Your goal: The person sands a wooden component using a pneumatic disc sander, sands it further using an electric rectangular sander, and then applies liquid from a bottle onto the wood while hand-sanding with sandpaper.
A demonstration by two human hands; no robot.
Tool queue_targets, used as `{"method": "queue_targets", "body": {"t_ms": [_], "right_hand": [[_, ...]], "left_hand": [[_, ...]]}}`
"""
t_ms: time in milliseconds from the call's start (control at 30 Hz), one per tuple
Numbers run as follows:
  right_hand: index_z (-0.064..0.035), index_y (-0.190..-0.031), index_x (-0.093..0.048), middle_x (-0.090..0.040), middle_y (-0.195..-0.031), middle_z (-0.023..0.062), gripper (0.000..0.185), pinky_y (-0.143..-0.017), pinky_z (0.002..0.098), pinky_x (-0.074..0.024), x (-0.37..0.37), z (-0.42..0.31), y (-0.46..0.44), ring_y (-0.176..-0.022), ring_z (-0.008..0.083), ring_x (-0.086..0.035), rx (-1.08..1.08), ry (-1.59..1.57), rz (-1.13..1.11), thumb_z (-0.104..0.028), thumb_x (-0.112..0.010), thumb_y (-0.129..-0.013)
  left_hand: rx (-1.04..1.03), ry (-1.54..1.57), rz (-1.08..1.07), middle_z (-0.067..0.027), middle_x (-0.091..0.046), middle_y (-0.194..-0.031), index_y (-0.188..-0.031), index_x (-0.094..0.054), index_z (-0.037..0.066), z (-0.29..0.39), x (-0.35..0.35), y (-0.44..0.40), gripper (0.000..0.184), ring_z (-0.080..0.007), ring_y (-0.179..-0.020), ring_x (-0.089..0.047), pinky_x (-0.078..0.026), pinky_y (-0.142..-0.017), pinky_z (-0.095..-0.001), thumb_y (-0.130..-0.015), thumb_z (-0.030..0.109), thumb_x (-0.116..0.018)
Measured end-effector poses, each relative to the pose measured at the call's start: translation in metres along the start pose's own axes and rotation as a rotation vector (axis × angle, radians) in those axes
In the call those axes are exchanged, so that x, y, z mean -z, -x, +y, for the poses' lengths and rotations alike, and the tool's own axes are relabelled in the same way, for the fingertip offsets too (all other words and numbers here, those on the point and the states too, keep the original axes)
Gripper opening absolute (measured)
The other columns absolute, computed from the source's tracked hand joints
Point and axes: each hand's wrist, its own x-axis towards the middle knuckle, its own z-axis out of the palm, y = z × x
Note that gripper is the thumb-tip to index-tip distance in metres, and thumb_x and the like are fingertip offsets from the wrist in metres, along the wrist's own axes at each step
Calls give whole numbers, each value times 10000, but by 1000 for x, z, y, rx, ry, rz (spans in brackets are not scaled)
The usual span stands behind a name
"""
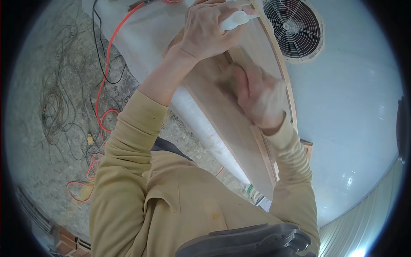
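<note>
My left hand (203,34) is closed around a white plastic squeeze bottle (235,20), tilted with its narrow tip to the right. It is over the upper part of a framed wooden panel (239,147). Lower and to the right, my right hand (259,94) is low over the same panel, close to a wooden frame strip (279,51). Motion smears its fingers, and I cannot make out whether they hold anything. The panel lies aslant on a pale work surface (205,128).
A red hose (109,51) and a black cable (100,38) hang at the surface's left edge. Tangled cords (60,103) cover part of the concrete floor. A round fan grille (293,28) is set in the pale wall at the right.
</note>
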Motion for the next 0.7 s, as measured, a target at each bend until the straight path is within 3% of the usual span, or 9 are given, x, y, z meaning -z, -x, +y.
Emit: {"method": "queue_targets", "body": {"t_ms": [200, 267, 400, 500, 600, 667, 700], "right_hand": [[-91, -840, -599, -640, -697, 145, 254, -494, 482, -502, 0, -4, -7, -523, 366, -644, -24, 77, -52, -234, -732, -1003], [-61, -856, -621, -610, -693, 149, 217, -519, 483, -486, -3, -9, -25, -562, 383, -625, 46, 21, -5, -145, -764, -996], [-55, -874, -624, -608, -707, 150, 204, -526, 476, -486, 17, -6, 25, -584, 379, -632, -39, 75, -109, -139, -764, -997], [-53, -917, -650, -606, -711, 150, 150, -525, 464, -480, 36, -7, 38, -586, 376, -625, -103, -10, -216, -122, -754, -999], [-53, -879, -584, -622, -767, 175, 211, -524, 478, -510, 42, -7, 35, -604, 395, -652, -183, -243, -219, -124, -745, -994], [-34, -922, -645, -624, -731, 145, 130, -517, 457, -473, 41, -10, 33, -577, 378, -613, -130, -138, -164, -93, -734, -996], [-34, -922, -645, -624, -731, 145, 130, -517, 457, -473, 38, -8, 33, -577, 378, -613, -130, -140, -166, -93, -734, -996]], "left_hand": [[21, 9, -47, -127, -749, -924, -1038, -722, 95, 9, 6, -7, 283, -368, -860, -740, -548, -804, -475, -772, 60, -811], [-58, -1, 3, -126, -758, -934, -1071, -714, 85, -6, -2, 1, 341, -370, -878, -749, -553, -821, -487, -751, 76, -831], [-34, -14, 108, -129, -768, -950, -1111, -697, 72, 2, -4, 0, 401, -379, -898, -756, -559, -830, -499, -737, 77, -839], [-96, -90, 99, -133, -775, -955, -1123, -684, 61, 3, -2, 3, 436, -387, -910, -760, -563, -832, -512, -720, 71, -849], [-95, -63, 84, -141, -772, -984, -1157, -660, 69, -2, -6, 2, 484, -387, -930, -760, -565, -843, -522, -712, 64, -850], [-262, -76, 278, -141, -768, -1022, -1209, -629, 76, -15, -19, 8, 548, -387, -955, -760, -568, -853, -524, -711, 81, -857], [-260, -78, 278, -141, -768, -1022, -1209, -629, 76, -11, -16, 8, 548, -387, -955, -760, -568, -853, -524, -711, 81, -857]]}}
